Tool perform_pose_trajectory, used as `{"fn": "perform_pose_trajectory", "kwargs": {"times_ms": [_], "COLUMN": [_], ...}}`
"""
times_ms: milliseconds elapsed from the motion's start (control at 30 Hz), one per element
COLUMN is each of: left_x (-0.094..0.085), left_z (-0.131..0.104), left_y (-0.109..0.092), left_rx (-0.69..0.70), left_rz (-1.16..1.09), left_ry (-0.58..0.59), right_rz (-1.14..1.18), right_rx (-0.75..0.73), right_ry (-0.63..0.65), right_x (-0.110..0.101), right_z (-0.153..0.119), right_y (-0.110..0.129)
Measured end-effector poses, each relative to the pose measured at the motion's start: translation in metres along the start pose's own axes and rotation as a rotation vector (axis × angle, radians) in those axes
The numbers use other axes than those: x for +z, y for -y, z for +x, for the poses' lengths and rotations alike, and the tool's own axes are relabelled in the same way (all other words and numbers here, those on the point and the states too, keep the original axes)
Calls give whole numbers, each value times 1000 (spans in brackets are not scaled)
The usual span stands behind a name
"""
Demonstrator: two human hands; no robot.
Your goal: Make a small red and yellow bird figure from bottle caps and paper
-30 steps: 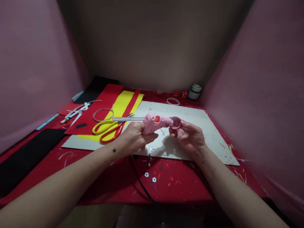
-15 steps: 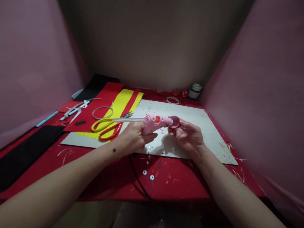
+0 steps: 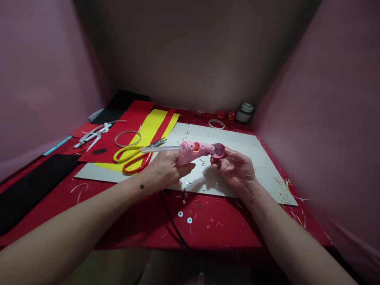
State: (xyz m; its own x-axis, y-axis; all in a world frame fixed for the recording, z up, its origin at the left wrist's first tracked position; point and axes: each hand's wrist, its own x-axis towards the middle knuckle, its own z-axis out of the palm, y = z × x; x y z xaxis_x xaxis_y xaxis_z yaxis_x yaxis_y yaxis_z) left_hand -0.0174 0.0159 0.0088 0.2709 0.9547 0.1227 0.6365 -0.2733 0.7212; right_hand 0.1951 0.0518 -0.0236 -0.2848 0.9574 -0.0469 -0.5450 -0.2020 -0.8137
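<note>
My left hand (image 3: 169, 170) is wrapped round the grip of a pink glue gun (image 3: 190, 152), with a clear glue stick (image 3: 160, 149) poking out of its back end. The nozzle points right, at a small dark red ribbed cup-shaped piece (image 3: 219, 151). That piece is pinched between the fingertips of my right hand (image 3: 237, 168). Nozzle and piece meet or nearly meet; I cannot tell if they touch. Both hands are above a pale board (image 3: 237, 142). Scissors (image 3: 133, 158) with one yellow and one red handle lie left of the glue gun.
Yellow (image 3: 152, 122) and red corrugated sheets (image 3: 115, 138) lie at the left, with a black sheet (image 3: 35, 186) nearer. A white jar (image 3: 245, 113) and small red pieces (image 3: 231, 114) stand at the back. A black cord (image 3: 170, 215) hangs over the front edge. Paper scraps are scattered about.
The dark red piece has tilted slightly in my right hand, showing more of its ribbed side. My left hand keeps the glue gun in nearly the same place.
</note>
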Motion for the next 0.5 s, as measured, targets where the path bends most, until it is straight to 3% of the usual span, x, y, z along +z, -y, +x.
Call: {"fn": "perform_pose_trajectory", "kwargs": {"times_ms": [200, 500], "left_x": [-3, -3], "left_z": [0, 0], "left_y": [1, 2], "left_rx": [15, 67], "left_rz": [1, 5], "left_ry": [28, -34], "right_rz": [0, -10], "right_rx": [3, -20], "right_ry": [-5, -71], "right_x": [1, 1], "right_z": [-1, -1], "right_y": [1, 1]}}
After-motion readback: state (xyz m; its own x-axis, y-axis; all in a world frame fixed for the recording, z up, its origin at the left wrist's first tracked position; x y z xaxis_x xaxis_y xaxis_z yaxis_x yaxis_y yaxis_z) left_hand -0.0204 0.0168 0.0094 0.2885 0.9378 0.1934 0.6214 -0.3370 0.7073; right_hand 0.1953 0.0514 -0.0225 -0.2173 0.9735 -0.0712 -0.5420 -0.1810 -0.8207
